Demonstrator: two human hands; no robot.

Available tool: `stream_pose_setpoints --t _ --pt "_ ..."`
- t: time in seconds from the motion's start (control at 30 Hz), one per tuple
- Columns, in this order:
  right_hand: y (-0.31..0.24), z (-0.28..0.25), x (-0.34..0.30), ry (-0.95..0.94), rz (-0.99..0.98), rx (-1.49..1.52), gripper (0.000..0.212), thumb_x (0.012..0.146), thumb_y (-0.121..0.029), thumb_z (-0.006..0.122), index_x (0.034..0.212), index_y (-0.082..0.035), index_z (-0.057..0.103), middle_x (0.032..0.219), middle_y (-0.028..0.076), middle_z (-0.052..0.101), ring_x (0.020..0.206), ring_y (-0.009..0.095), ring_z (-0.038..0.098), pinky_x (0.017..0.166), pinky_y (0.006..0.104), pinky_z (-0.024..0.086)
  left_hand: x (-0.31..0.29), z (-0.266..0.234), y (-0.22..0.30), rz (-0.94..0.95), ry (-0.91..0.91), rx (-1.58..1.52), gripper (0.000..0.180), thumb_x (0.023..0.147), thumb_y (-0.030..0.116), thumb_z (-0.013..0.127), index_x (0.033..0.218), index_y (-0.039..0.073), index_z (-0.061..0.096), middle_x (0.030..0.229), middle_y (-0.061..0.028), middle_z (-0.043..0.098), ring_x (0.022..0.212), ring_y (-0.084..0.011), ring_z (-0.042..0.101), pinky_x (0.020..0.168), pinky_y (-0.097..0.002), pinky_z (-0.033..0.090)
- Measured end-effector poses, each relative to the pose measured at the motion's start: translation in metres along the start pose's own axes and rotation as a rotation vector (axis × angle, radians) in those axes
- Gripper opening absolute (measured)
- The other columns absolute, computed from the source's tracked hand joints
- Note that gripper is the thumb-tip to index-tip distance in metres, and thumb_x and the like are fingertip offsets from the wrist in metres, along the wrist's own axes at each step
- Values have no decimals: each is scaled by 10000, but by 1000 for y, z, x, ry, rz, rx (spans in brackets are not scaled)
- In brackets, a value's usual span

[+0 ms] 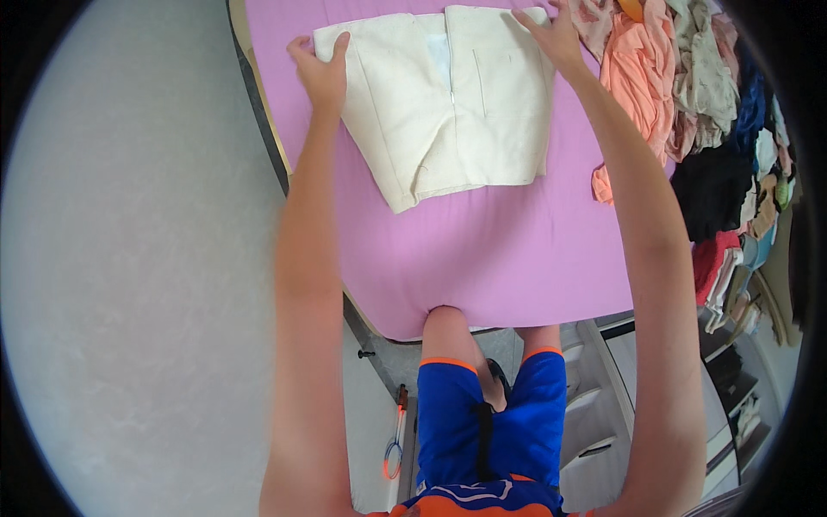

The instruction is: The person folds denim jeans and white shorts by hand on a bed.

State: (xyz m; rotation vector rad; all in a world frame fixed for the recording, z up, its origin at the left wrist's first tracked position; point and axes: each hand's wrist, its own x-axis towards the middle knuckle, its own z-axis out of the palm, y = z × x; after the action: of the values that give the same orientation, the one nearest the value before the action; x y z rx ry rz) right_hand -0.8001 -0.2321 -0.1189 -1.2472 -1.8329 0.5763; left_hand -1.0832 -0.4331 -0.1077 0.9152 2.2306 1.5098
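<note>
A pair of cream-white shorts (448, 103) lies flat on a bed covered by a purple sheet (500, 250), waistband at the far side, legs pointing toward me. My left hand (320, 69) grips the waistband's left corner, thumb on top of the cloth. My right hand (551, 34) presses flat with spread fingers on the waistband's right corner. Both arms are stretched out across the bed.
A heap of mixed clothes (698, 95) in peach, white, blue, black and red lies along the bed's right side. The bed's left edge (267, 129) borders a pale grey floor. A racket-like object (394, 448) lies on the floor near my legs.
</note>
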Motion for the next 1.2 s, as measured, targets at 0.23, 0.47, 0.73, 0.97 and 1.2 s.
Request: stream_pose_setpoints --t 0.23,0.47,0.73,0.97,1.2 --pt "-43 -74 -109 -419 601 6 929 709 -554 766 1267 103 422 1031 198 627 943 244 613 841 334 490 -111 -54 29 -349 -29 206 654 771 359 771 1146 -76 460 993 -176 571 896 -255 554 801 -387 447" --pt "-52 -100 -181 -575 907 282 544 809 -421 734 1012 56 570 822 100 628 659 139 602 556 266 490 -188 -55 28 -369 -247 334 573 846 329 684 1185 -85 480 1070 -259 614 907 -357 632 791 -417 482" --pt "-43 -112 -209 -351 1059 392 324 977 -243 520 837 39 594 590 70 579 396 121 528 354 254 378 -229 -33 22 -115 -34 351 412 980 259 495 1235 -62 454 1032 -242 629 847 -368 642 686 -408 548" --pt "-42 -125 -213 -405 981 560 258 958 -222 564 1058 16 552 697 60 612 487 111 577 406 236 402 -231 -38 28 -483 -156 381 426 1005 325 435 1085 -72 567 820 -225 621 592 -333 594 600 -434 476" --pt "-32 -137 -206 -555 874 615 257 951 -246 583 987 9 567 696 49 616 515 101 573 428 221 430 -238 -40 18 -375 -117 616 527 1004 385 426 804 -73 590 601 -198 564 534 -338 532 537 -459 390"
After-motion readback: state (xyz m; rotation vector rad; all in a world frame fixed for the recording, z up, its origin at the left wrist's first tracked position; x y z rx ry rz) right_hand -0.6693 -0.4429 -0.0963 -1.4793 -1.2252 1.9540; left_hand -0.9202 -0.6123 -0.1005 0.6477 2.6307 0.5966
